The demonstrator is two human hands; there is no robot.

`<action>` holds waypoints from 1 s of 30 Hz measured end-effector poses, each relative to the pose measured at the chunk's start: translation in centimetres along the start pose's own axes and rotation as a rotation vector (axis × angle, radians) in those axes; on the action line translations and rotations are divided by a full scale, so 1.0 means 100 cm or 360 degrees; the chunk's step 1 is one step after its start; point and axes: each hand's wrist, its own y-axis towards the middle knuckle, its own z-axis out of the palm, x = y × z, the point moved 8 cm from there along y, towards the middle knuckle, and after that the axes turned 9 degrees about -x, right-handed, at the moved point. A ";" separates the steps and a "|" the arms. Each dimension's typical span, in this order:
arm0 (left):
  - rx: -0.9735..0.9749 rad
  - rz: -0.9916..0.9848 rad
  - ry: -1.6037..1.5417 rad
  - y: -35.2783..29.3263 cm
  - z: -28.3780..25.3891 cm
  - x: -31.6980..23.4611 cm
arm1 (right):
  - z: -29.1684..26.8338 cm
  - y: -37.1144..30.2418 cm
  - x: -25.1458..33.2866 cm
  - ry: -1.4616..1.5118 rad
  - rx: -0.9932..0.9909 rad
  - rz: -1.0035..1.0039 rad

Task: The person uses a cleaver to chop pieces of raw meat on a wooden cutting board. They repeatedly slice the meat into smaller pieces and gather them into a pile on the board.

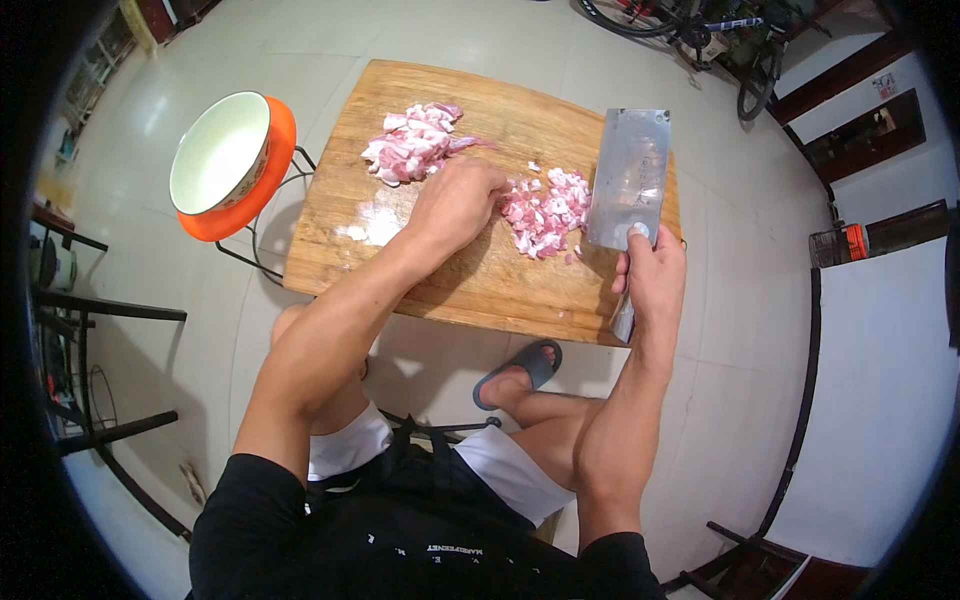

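Observation:
My right hand grips the handle of a broad cleaver, its thumb at the base of the blade. The blade leans beside a pile of diced pink-and-white meat on a wooden cutting board. On the other side of that pile, my left hand is closed, fingers curled down at the meat's edge; its fingertips are mostly hidden, so what they hold cannot be made out. Larger slices of raw meat lie in a heap just beyond my left hand. A whitish smear marks the board nearby.
To the board's left, a pale enamel bowl rests on an orange round seat with black metal legs. Black metal stool legs stand at far left. A bicycle is at the back right. My sandalled foot shows below the board.

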 end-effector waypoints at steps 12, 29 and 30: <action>0.0148 0.0475 0.0165 -0.009 0.021 -0.029 | 0.014 -0.002 -0.004 -0.0076 0.0081 0.0001; -0.0066 -0.0226 -0.0185 0.007 -0.027 -0.005 | 0.013 -0.005 -0.002 -0.0089 0.0097 -0.0035; -0.0047 -0.0282 -0.0424 0.007 -0.023 -0.001 | 0.013 -0.006 -0.001 -0.0088 0.0098 -0.0035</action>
